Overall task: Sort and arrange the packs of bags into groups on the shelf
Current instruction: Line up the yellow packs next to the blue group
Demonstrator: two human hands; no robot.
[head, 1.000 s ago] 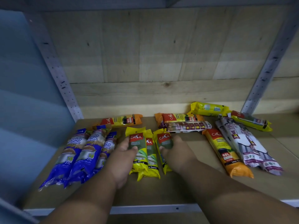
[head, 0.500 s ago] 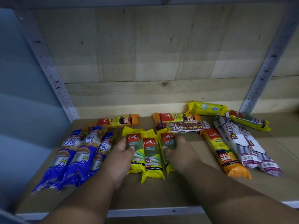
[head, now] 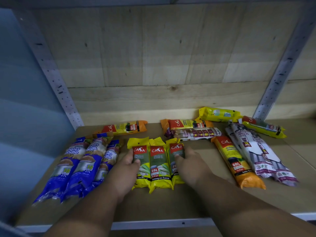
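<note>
Three yellow 25L packs (head: 159,164) lie side by side at the middle of the brown shelf (head: 188,200). My left hand (head: 124,170) presses against the left yellow pack, thumb on its face. My right hand (head: 190,165) rests on the right yellow pack, fingers over its label. Three blue packs (head: 80,166) lie grouped at the left. Orange 60L packs lie at the back left (head: 124,128), back middle (head: 186,124) and right (head: 236,162). White drawstring packs (head: 261,154) lie at the right, another (head: 196,133) behind the yellow group.
Two more yellow packs lie at the back right, one (head: 218,114) against the wooden back wall and one (head: 264,127) near the right metal upright (head: 282,65). A left upright (head: 56,82) stands at the back left. The shelf's white front edge (head: 162,224) runs below my arms.
The three yellow packs have been drawn together and squared up between my hands, which shifted slightly forward along them. The view moved closer.
</note>
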